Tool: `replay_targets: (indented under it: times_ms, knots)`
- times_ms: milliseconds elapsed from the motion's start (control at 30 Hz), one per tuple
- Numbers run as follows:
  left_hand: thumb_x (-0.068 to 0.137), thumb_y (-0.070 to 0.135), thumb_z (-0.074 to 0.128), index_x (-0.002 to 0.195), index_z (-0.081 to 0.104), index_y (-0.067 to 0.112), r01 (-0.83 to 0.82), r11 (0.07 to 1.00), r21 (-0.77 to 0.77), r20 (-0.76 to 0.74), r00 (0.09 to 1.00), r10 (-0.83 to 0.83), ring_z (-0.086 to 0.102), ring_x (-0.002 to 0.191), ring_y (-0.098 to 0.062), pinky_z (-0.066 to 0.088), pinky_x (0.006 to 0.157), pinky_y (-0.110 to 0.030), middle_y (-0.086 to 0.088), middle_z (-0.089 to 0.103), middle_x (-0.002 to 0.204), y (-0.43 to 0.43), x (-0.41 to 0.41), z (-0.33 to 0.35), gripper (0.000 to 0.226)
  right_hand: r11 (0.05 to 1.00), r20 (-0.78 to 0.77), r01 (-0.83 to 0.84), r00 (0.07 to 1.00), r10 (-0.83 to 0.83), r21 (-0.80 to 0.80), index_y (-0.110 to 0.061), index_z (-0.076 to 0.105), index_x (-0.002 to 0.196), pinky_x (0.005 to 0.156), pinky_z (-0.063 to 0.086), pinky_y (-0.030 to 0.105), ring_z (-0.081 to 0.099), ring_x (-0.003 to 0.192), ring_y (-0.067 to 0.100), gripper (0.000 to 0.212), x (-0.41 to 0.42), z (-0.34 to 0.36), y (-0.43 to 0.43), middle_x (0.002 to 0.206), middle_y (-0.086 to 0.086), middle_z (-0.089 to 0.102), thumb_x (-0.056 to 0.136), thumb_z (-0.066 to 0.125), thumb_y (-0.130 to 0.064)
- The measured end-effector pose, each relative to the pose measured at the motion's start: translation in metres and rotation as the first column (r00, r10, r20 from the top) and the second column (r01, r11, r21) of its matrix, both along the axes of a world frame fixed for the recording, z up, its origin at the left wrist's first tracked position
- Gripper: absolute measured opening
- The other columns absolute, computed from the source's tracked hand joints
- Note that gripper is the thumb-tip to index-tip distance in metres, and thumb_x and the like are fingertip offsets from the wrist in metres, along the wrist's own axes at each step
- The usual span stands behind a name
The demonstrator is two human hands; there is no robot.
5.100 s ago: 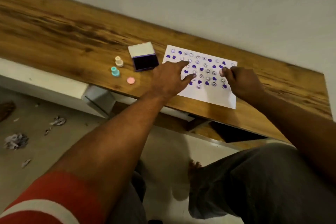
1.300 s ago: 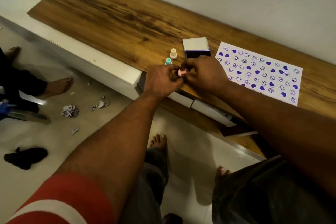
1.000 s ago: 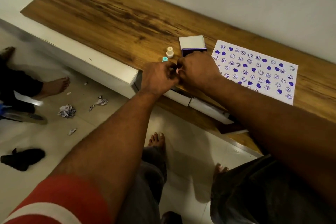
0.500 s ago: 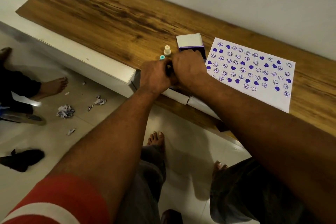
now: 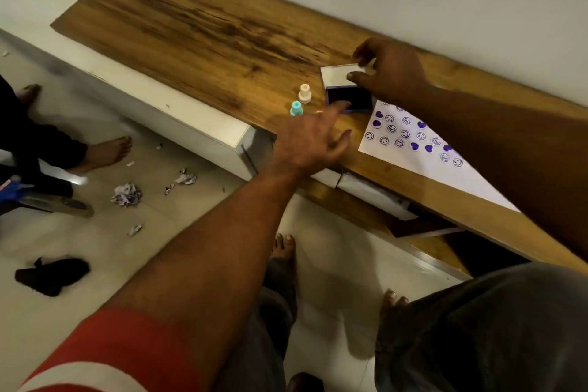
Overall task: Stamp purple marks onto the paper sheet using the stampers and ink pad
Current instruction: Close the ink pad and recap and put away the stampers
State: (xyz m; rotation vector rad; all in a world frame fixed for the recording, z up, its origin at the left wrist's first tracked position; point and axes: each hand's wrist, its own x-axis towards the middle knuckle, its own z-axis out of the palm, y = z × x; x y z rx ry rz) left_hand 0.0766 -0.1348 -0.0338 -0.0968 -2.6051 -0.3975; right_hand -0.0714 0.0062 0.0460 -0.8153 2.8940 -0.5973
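Lying on wooden table (image 5: 197,22): paper scraps (image 5: 126,194), seemingly.

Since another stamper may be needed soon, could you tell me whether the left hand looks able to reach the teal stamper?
Probably yes: the left hand is open and empty, the teal stamper stands just past its fingertips, and nothing lies between them.

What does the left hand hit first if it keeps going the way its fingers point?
Probably the ink pad: the left hand is open, fingers aimed up-right, longest fingertip already at the pad's near edge. Height above the pad is unclear, so contact isn't certain.
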Motion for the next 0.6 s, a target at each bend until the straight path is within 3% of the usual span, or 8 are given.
replay_targets:
  times_ms: [67,133,200,300,600]
  knots:
    - [0.1,0.047,0.059,0.131,0.067,0.013,0.154,0.973,-0.173,-0.03,0.987,-0.161,0.064,0.062,-0.027,0.046,0.053,-0.032,-0.01,0.07,0.077,0.018,-0.005,-0.005,0.047,0.984,0.043,-0.072,0.997,0.066,0.162,-0.02,0.059,0.14,0.104,0.046,0.034,0.059,0.127,0.027,0.06,-0.018,-0.003,-0.009,0.139,0.003,0.064,0.088,0.075,-0.045]
    - [0.101,0.048,0.055,0.133,0.066,0.012,0.209,0.949,-0.237,0.06,0.978,-0.2,0.066,0.066,-0.03,0.051,0.058,-0.036,-0.012,0.072,0.081,0.036,-0.01,-0.006,0.049,0.954,0.084,-0.124,0.991,0.104,0.275,-0.023,0.051,0.149,0.11,0.044,0.042,0.051,0.137,0.031,0.066,-0.029,-0.008,-0.019,0.15,0.006,0.055,0.091,0.072,-0.047]
    - [0.1,0.052,0.059,0.122,0.071,0.012,0.154,0.971,-0.183,0.129,0.983,-0.131,0.064,0.063,-0.027,0.053,0.059,-0.036,-0.01,0.071,0.077,0.047,-0.014,-0.004,0.047,0.935,0.086,-0.152,0.988,0.131,0.321,-0.026,0.047,0.151,0.108,0.045,0.045,0.051,0.136,0.033,0.067,-0.036,-0.01,-0.027,0.151,0.007,0.054,0.092,0.071,-0.047]
    - [0.103,0.06,0.046,0.096,0.071,0.017,0.038,0.987,-0.158,0.26,0.966,0.004,0.057,0.063,-0.02,0.052,0.063,-0.033,-0.004,0.063,0.075,0.05,-0.016,-0.006,0.051,0.924,0.11,-0.177,0.983,0.148,0.338,-0.026,0.046,0.152,0.105,0.047,0.044,0.053,0.134,0.034,0.072,-0.042,-0.01,-0.032,0.147,0.006,0.058,0.089,0.076,-0.044]
    - [0.103,0.061,0.044,0.091,0.07,0.017,0.012,0.983,-0.183,0.25,0.968,0.035,0.053,0.062,-0.019,0.041,0.058,-0.03,-0.004,0.066,0.077,0.05,-0.017,-0.013,0.053,0.937,0.099,-0.192,0.98,0.17,0.292,-0.013,0.054,0.146,0.1,0.044,0.038,0.057,0.124,0.036,0.073,-0.05,-0.019,-0.029,0.136,0.017,0.061,0.082,0.086,-0.03]
